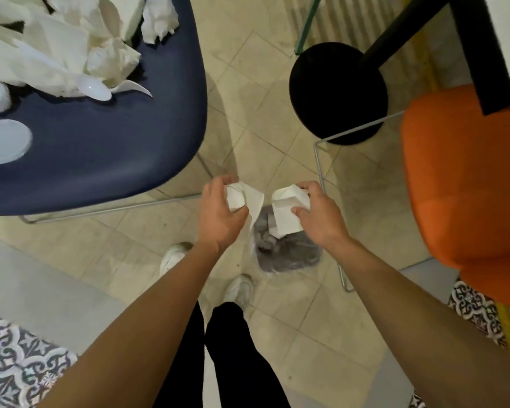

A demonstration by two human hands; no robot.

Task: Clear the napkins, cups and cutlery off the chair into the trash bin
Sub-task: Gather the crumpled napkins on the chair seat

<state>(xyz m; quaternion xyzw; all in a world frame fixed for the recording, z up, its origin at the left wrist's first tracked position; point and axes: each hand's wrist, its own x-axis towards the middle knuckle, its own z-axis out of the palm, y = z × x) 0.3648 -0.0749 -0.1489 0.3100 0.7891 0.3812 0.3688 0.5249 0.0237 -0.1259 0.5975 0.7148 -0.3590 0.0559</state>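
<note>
Forearms: both reach out from under my view, converging above the floor so the drop falls straight down.
Left hand (221, 214): I see its fingers (218, 184) curled shut round a crumpled napkin (243, 198), one loose flap hanging toward the bin.
Right hand (318, 216): thumb and fingers pinch a folded napkin (286, 213), held right over the opening.
Trash bin (289, 254): small, lined with a grey bag, on the tiled floor between the two chairs, directly under both hands; some paper already lies inside.
Blue chair (100, 160): to my left, kept close to the bin so each trip is short.
Still on the seat: a heap of napkins (56, 45), a plastic spoon (93, 88) and white cups (5, 141).
Step, I judge: letting go of both napkins; most of the clearing remains.
Risk: the hanging flap may catch the bin's rim.
</note>
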